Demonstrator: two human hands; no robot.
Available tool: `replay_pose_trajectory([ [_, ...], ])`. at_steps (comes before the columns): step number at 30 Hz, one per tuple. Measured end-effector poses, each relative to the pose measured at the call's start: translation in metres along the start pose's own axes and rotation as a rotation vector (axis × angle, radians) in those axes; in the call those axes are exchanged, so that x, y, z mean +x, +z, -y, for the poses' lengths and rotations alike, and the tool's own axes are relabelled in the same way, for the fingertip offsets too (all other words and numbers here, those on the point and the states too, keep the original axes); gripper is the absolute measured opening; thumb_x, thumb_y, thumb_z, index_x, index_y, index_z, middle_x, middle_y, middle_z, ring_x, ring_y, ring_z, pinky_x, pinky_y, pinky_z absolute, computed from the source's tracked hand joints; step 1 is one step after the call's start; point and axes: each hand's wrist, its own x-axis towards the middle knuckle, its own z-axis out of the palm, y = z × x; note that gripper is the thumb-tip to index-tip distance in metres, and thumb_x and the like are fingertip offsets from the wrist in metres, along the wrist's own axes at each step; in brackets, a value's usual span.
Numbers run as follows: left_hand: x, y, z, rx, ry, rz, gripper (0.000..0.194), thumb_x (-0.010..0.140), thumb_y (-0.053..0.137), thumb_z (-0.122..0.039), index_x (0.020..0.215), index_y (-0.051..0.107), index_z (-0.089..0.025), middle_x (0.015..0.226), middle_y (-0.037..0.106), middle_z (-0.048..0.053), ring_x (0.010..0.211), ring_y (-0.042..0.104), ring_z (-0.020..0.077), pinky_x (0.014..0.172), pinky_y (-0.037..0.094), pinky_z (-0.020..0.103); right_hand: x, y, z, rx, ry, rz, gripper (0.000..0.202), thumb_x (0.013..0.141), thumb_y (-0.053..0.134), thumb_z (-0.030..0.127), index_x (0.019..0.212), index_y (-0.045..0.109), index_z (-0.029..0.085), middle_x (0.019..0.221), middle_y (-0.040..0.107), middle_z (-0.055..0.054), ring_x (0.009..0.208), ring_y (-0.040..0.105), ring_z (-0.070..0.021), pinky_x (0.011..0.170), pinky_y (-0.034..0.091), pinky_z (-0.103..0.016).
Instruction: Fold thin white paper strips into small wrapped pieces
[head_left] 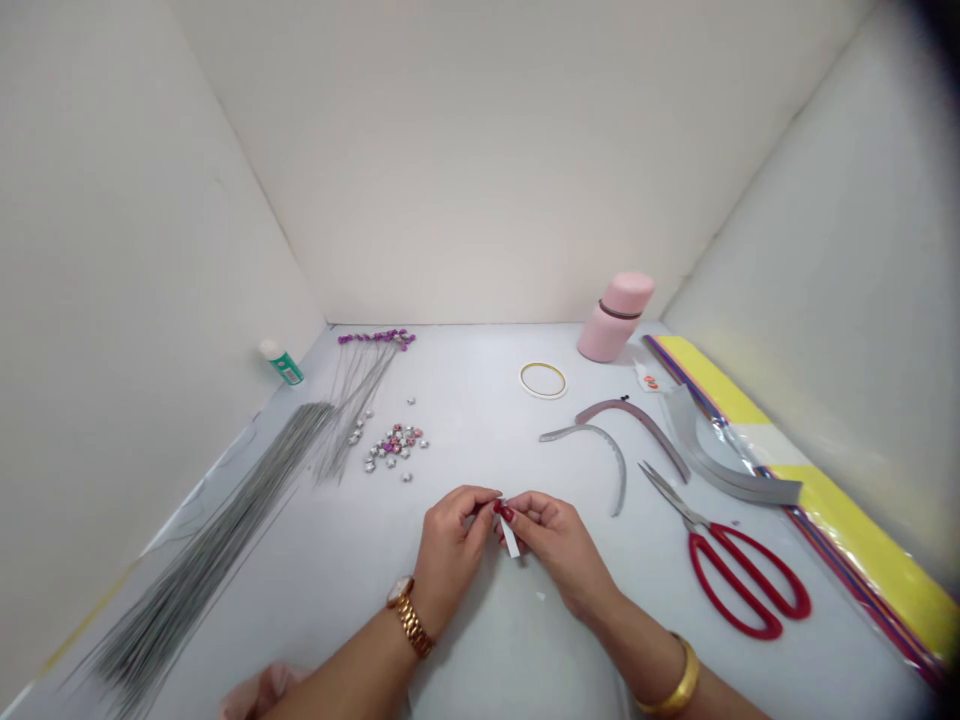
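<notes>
- Left hand (pixel 452 528) and right hand (pixel 561 538) both pinch the white strip (pixel 511 541) by its upper end, over the table (pixel 487 660) toward its near edge.
- Light, level fingertip pressure, edges aligned, should keep so narrow a strip from creasing askew.

Pale walls (pixel 480 170) (seemingly plain), whitish tabletop (pixel 480 400).

Scissors (pixel 697 522) blocking the right side.
</notes>
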Motion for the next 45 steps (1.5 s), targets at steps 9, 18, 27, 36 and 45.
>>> replay_pose_trajectory([
  [9, 0.0010, -0.0029, 0.0021, 0.121, 0.199, 0.048, 0.017, 0.079, 0.051, -0.013, 0.085, 0.066, -0.019, 0.083, 0.067, 0.006, 0.079, 0.058, 0.0176, 0.075, 0.046, 0.032, -0.0013, 0.0005, 0.0041, 0.072, -0.026, 0.024, 0.018, 0.075, 0.060, 0.031, 0.071, 0.062, 0.013, 0.054, 0.056, 0.001, 0.053, 0.048, -0.0102, 0.054, 0.037, -0.022],
  [18, 0.0014, -0.0025, -0.0008, 0.008, 0.071, 0.088, 0.018, 0.080, 0.050, -0.019, 0.088, 0.066, -0.019, 0.090, 0.066, 0.007, 0.085, 0.059, 0.0178, 0.079, 0.046, 0.030, 0.0002, -0.0013, 0.0036, 0.125, -0.004, 0.005, 0.017, 0.074, 0.060, 0.030, 0.074, 0.064, 0.013, 0.055, 0.057, 0.001, 0.051, 0.048, -0.0095, 0.052, 0.036, -0.022],
  [27, 0.0080, -0.0014, 0.0009, -0.182, -0.124, 0.114, 0.015, 0.078, 0.054, -0.023, 0.082, 0.066, -0.015, 0.079, 0.061, 0.005, 0.063, 0.060, 0.0136, 0.061, 0.049, 0.025, -0.0009, 0.0004, 0.0070, 0.112, 0.023, 0.038, 0.021, 0.072, 0.063, 0.033, 0.068, 0.064, 0.013, 0.054, 0.060, 0.000, 0.049, 0.046, -0.0091, 0.050, 0.034, -0.021],
  [36, 0.0037, -0.0002, 0.0007, -0.251, -0.209, 0.093, 0.009, 0.075, 0.058, -0.023, 0.075, 0.062, -0.015, 0.072, 0.062, 0.004, 0.063, 0.061, 0.0145, 0.062, 0.049, 0.025, -0.0001, -0.0001, 0.0040, 0.110, 0.052, 0.015, 0.021, 0.071, 0.063, 0.035, 0.070, 0.063, 0.013, 0.055, 0.063, 0.000, 0.049, 0.052, -0.0093, 0.049, 0.036, -0.020],
  [45, 0.0064, 0.0021, 0.0000, -0.265, -0.339, -0.019, 0.009, 0.071, 0.059, -0.022, 0.073, 0.062, -0.013, 0.064, 0.065, 0.002, 0.059, 0.059, 0.0139, 0.058, 0.046, 0.023, -0.0005, 0.0016, 0.0034, 0.022, 0.075, -0.035, 0.011, 0.068, 0.062, 0.022, 0.076, 0.062, 0.014, 0.060, 0.065, -0.001, 0.055, 0.057, -0.0127, 0.053, 0.041, -0.024],
])
